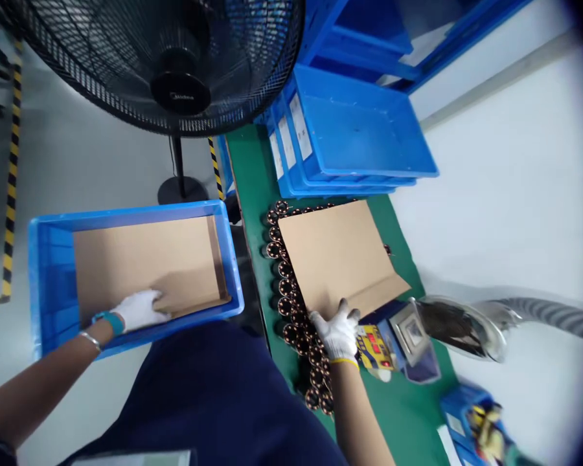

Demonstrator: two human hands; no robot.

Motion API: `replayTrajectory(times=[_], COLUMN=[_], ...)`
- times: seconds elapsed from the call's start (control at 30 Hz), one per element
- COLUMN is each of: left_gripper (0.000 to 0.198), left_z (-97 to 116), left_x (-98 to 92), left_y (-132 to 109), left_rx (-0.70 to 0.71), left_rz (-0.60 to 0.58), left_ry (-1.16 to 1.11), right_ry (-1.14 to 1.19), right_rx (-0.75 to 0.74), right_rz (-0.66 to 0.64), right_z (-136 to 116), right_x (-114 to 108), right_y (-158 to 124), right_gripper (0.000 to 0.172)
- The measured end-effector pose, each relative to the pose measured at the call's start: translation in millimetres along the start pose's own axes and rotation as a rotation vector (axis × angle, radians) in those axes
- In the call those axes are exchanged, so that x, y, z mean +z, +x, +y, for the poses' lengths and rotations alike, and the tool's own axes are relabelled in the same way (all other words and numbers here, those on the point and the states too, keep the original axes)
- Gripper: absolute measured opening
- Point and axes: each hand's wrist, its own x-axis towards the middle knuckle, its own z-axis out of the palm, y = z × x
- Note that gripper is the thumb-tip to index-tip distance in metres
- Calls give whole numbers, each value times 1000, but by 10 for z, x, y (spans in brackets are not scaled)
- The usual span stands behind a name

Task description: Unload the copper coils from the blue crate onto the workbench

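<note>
My left hand (140, 310), in a white glove, lies on a brown cardboard sheet (146, 259) inside a blue bin (136, 212), near the bin's front wall. Its fingers point right and look extended. On the green table, my right hand (339, 329), gloved in white with grey fingertips, touches the lower edge of another cardboard sheet (337, 252), its fingers apart. That sheet has a folded flap and rests over rows of small copper-coloured rings (285, 288), which show along its left side and below.
A black fan (179, 94) stands behind the bin. Stacked blue bins (369, 133) sit at the table's back. Right of my right hand are a yellow box (375, 347) and a shiny metal hood (459, 323) on a flexible hose. A small blue bin (459, 411) holds several items.
</note>
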Motion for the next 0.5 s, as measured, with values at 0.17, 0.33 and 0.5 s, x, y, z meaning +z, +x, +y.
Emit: replayTrajectory(times=[0.17,0.33,0.5], left_gripper=[57,28,12], left_z=[163,325,506], left_x=[292,125,131], left_y=[94,245,349], left_rx=[152,341,319], left_rz=[-180,-255,-245], left_ry=[17,145,245], right_ry=[218,317,408], right_rx=[205,246,277], right_rz=[13,109,164], right_z=[-86,-95,-83], right_x=[72,42,-12], right_y=[-181,-164,-259], right_gripper=[97,99,98])
